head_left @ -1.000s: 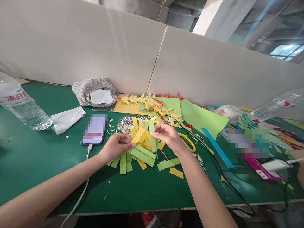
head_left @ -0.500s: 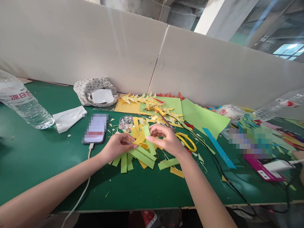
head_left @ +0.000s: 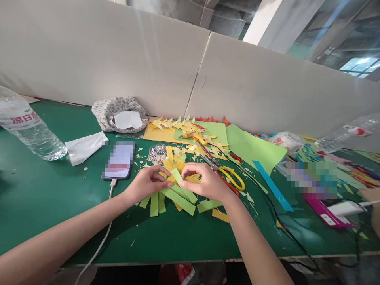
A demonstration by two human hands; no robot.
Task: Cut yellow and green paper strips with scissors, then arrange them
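My right hand (head_left: 199,180) is closed in a pinch on a light green paper strip (head_left: 187,193), which slants down to the right under the fingers. Close beside it on the left, my left hand (head_left: 152,180) has thumb and fingertips drawn together at the ends of green strips; the exact contact is partly hidden. Below both hands, more green strips (head_left: 179,202) fan out over the table. Yellow paper strips (head_left: 169,156) lie piled behind the fingers. Right of my right hand are scissors (head_left: 233,176) with yellow handles and a red-handled tool (head_left: 228,184).
A phone (head_left: 120,158) on a white cable lies left, near a water bottle (head_left: 32,126). Behind the pile are a yellow glue gun (head_left: 194,137), its black cord (head_left: 267,204) running right, and green paper sheets (head_left: 255,146). A pink power strip (head_left: 326,213) sits right.
The green strip at my right hand has turned from nearly upright to a stronger slant, its top shifting left and down. My right hand has moved slightly lower and left, uncovering more of the scissors.
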